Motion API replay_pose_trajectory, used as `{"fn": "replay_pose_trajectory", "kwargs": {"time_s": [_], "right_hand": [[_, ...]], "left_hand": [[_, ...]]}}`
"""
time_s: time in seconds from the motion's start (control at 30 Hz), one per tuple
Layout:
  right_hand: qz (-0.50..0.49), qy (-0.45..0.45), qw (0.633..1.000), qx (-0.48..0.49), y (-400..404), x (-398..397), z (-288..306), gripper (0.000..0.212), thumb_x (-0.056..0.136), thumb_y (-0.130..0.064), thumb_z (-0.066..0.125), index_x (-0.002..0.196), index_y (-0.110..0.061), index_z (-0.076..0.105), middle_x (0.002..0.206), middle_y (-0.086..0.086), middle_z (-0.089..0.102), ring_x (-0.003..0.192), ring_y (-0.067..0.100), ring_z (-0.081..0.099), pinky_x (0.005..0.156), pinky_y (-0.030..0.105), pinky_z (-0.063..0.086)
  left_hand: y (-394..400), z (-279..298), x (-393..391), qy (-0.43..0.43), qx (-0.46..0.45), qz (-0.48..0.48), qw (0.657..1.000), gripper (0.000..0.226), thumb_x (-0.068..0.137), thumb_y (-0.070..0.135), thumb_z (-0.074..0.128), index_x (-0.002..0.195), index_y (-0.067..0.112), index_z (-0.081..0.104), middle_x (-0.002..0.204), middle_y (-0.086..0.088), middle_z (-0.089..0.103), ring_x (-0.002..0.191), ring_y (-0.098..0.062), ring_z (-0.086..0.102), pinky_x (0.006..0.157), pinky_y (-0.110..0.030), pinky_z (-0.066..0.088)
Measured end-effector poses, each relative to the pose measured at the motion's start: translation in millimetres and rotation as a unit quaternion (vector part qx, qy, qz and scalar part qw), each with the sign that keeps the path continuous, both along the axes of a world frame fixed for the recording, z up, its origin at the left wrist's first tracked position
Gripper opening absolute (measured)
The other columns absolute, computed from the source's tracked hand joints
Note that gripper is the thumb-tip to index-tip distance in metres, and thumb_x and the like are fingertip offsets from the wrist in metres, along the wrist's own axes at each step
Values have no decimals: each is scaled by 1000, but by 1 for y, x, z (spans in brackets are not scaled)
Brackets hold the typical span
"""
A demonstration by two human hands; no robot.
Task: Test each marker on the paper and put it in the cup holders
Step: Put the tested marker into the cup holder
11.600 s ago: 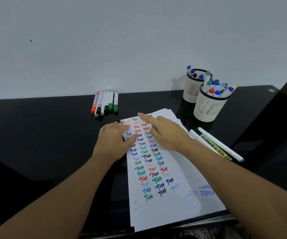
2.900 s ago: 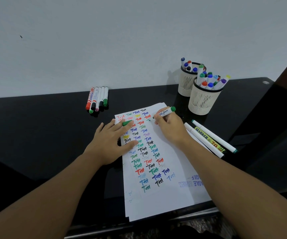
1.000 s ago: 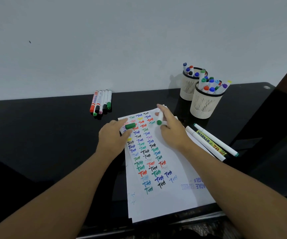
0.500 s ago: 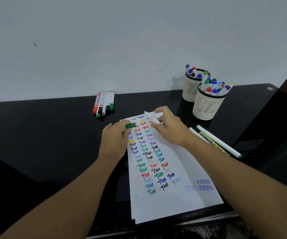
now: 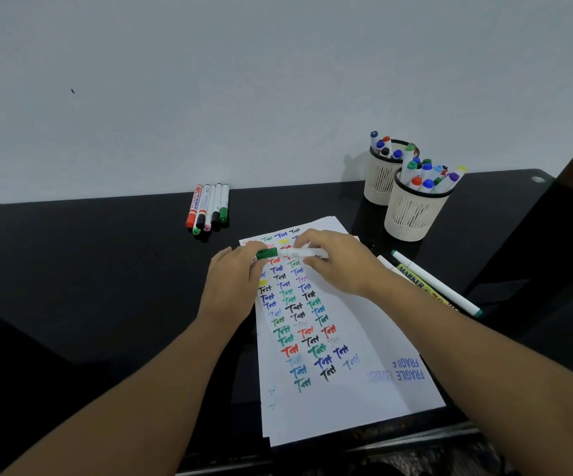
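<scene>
A white paper (image 5: 357,403) covered with coloured "Test" words lies on the black table (image 5: 89,269). Above its top end my right hand (image 5: 340,262) grips a white marker (image 5: 300,252) that lies level. My left hand (image 5: 233,280) pinches the green cap (image 5: 266,253) at the marker's left end, cap and barrel touching. Two cream cup holders stand at the back right, the near one (image 5: 412,214) and the far one (image 5: 379,182), both with several markers in them.
Several loose markers (image 5: 207,209) lie side by side at the back of the table near the wall. To the right of the paper lie more markers (image 5: 436,285), one with a yellow label. The table's front edge runs just below the paper.
My right hand turned the marker level and brought it to the green cap in my left hand. Cap and barrel were apart half a second ago and now meet.
</scene>
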State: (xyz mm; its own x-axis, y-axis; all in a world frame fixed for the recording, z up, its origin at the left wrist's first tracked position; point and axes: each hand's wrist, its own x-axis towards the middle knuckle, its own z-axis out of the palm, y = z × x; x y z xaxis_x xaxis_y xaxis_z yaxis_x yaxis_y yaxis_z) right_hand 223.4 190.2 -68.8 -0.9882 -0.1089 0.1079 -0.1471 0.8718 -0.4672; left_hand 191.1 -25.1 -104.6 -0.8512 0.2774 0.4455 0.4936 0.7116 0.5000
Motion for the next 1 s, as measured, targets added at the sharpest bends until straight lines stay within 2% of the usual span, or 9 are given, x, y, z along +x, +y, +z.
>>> {"fn": "replay_pose_trajectory", "kwargs": {"time_s": [0.27, 0.37, 0.5, 0.57, 0.63, 0.7, 0.8, 0.9, 1.0], "right_hand": [[43, 25, 993, 105, -13, 4, 10, 35, 106, -41, 53, 139, -33, 46, 135, -7, 66, 111, 15, 61, 104, 39, 36], [56, 24, 991, 117, -13, 3, 9, 42, 107, -42, 50, 146, -33, 36, 135, -4, 67, 108, 18, 62, 91, 32, 40], [91, 7, 990, 105, -15, 3, 4, 44, 108, -40, 46, 148, -36, 29, 130, -4, 68, 94, 13, 62, 76, 27, 39], [80, 17, 993, 80, -15, 3, 2, 43, 109, -38, 44, 149, -34, 31, 134, -3, 65, 94, 11, 61, 77, 27, 41], [58, 24, 997, 49, -14, 3, 1, 44, 109, -36, 42, 151, -35, 31, 141, -2, 61, 102, 11, 62, 80, 30, 51], [36, 23, 998, 37, -11, 4, 0, 47, 110, -35, 38, 155, -41, 26, 137, -1, 61, 104, 11, 63, 82, 32, 57], [10, 13, 998, 54, -4, 5, -3, 53, 110, -33, 31, 158, -52, 20, 109, -1, 61, 92, 12, 58, 80, 36, 55], [-11, 5, 999, 40, 3, 6, -5, 51, 107, -32, 32, 155, -51, 27, 117, 2, 65, 98, 15, 60, 83, 42, 55], [-14, -7, 1000, 22, 3, 9, -5, 50, 106, -33, 39, 153, -47, 29, 115, -1, 68, 83, 10, 63, 73, 40, 59]], "left_hand": [[2, 8, 13, 0, -34, -24, 999, 29, 104, 22, 54, 131, 17, 61, 112, -2, 71, 105, -17, 59, 104, -33, 39], [3, 11, 15, -37, -33, -22, 999, 37, 105, 26, 52, 141, 21, 51, 115, -2, 69, 116, -18, 56, 104, -27, 36], [3, 3, 7, -119, -10, -30, 992, 52, 104, 37, 52, 151, 39, 30, 129, 3, 60, 137, -18, 41, 86, -23, 40], [2, 0, 4, -140, 8, -28, 990, 64, 101, 41, 57, 153, 42, 21, 135, 7, 57, 138, -16, 40, 95, -27, 43], [2, -3, 1, -118, -15, -27, 993, 78, 94, 51, 62, 156, 36, 17, 134, 11, 59, 134, -12, 45, 116, -34, 29], [2, -10, -2, -70, -74, -29, 994, 85, 89, 66, 58, 157, 29, 21, 140, 9, 56, 137, -13, 44, 123, -41, 15], [2, -15, -5, -55, -157, -41, 985, 84, 86, 78, 47, 155, 31, 35, 159, 0, 39, 151, -20, 24, 124, -49, 9], [2, -15, -8, -73, -187, -45, 979, 82, 84, 84, 39, 152, 37, 41, 163, 1, 32, 153, -20, 19, 124, -51, 8], [2, -15, -9, -79, -197, -45, 976, 87, 81, 88, 34, 151, 37, 42, 163, 1, 31, 153, -19, 19, 124, -51, 9]]}}
